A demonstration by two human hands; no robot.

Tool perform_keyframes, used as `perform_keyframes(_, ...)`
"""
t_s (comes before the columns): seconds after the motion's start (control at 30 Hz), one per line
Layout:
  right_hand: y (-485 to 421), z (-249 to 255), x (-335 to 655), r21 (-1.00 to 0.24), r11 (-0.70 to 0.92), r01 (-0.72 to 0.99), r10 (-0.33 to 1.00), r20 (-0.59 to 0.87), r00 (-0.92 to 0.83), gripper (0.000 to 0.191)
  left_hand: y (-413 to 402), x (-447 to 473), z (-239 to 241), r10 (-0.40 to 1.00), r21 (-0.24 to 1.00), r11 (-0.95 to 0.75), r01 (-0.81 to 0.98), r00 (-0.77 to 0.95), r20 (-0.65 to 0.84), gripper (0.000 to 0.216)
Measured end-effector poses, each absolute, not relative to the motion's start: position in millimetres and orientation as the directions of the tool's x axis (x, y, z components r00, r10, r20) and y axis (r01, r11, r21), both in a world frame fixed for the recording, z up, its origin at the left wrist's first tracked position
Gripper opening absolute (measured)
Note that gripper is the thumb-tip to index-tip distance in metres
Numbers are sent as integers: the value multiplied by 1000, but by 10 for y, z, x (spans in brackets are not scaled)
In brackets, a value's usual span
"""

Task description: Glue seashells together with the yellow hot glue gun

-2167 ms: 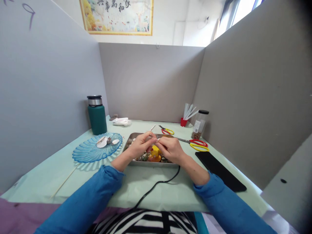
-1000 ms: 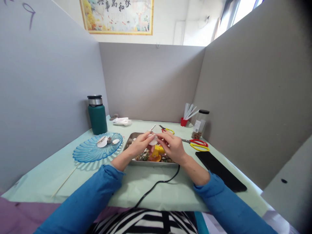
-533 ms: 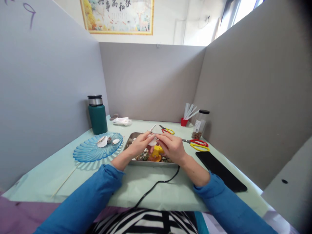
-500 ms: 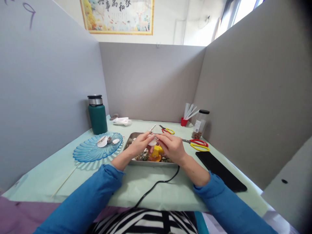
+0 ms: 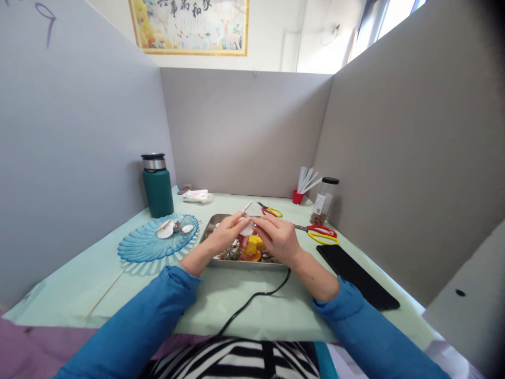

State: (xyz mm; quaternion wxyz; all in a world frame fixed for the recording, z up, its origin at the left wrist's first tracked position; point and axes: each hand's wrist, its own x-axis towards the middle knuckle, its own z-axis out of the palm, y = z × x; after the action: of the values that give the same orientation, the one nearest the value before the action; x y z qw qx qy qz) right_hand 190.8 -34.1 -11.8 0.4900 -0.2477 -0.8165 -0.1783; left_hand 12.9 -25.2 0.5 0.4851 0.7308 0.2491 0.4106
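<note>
While my left hand [image 5: 226,231] clamps the white shell [image 5: 246,230], my right hand [image 5: 281,239], pinching its edge, should apply only light pressure.

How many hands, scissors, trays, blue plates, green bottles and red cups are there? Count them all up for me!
Hands: 2, left hand and right hand
Scissors: 2
Metal tray: 1
Blue plate: 1
Green bottle: 1
Red cup: 1
Total: 8

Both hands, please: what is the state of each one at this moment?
Left hand: closed, holding a white shell.
Right hand: closed at the shell's edge; what it pinches, if anything, cannot be told.
</note>
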Motion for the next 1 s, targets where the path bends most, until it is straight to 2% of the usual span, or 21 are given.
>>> perform_keyframes(0.13, -322, -138, 1911, 7, 827, 562, 249, 892, -378, 21, -246, 131, 3, 765, 912, -407, -40, 530, 365, 31)
perform_keyframes(0.33, -314, -143, 1937, -112, 819, 563, 346, 879, -329, 23, -240, 144, 13, 799, 919, -390, -56, 476, 367, 31)
perform_keyframes(0.5, -316, -136, 1938, -131, 815, 564, 363, 875, -321, 13, -258, 144, 40, 798, 917, -397, -48, 475, 371, 34)
perform_keyframes(1.0, -288, -162, 1932, -152, 824, 546, 362, 882, -301, 9, -253, 145, 57, 806, 881, -474, 4, 406, 432, 32)
